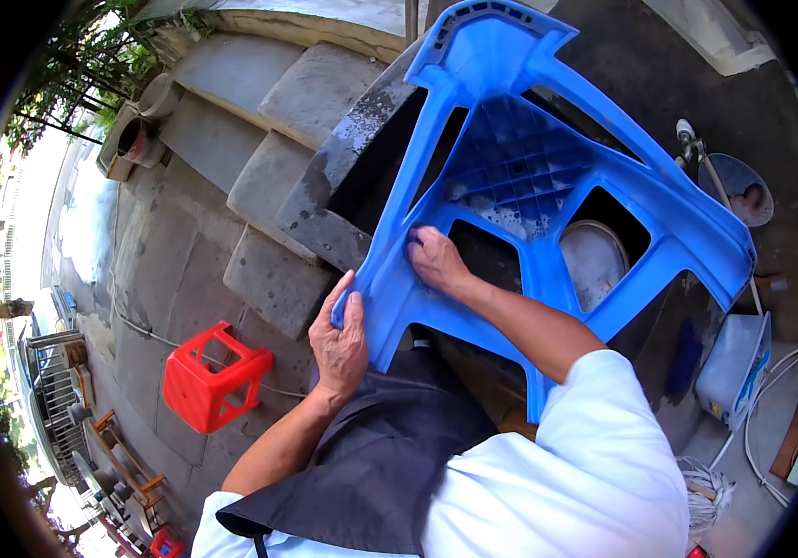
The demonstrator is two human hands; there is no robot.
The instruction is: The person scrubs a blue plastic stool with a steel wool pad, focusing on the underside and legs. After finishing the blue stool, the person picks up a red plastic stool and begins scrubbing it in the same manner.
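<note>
A large blue plastic stool (552, 202) is tipped over in front of me, its hollow underside and spread legs towards me. White suds lie on the ribbed underside of its seat (510, 174). My left hand (340, 342) grips the end of the leg at the left, thumb on the near side and fingers around the edge. Against the inner face of that same leg, my right hand (437, 259) is curled and pressed. A bit of something dark blue shows at its fingers; the hand mostly hides it, so its kind is unclear.
A concrete basin (333, 164) lies behind the stool, beside stone steps (277, 275). Through a stool opening shows a bucket of suds (591, 261). A red plastic stool (214, 376) stands left, a tap (688, 139) at right. A translucent bin (727, 370) and mop (706, 492) are lower right.
</note>
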